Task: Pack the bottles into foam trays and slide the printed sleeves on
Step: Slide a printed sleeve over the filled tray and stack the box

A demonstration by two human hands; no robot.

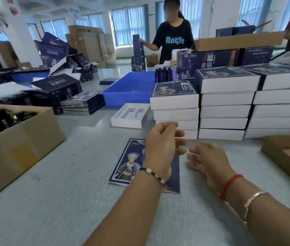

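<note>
While both hands hover loosely curled, left hand (160, 148), right hand (209, 159), holding nothing, flat navy printed sleeve (131, 162) beneath left hand, long axis pointing away, costumed figure artwork.

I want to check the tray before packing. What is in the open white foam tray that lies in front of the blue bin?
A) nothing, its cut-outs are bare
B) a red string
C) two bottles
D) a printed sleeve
A: the foam tray shows only its bare shaped cut-outs, no bottle or sleeve in it.
</note>
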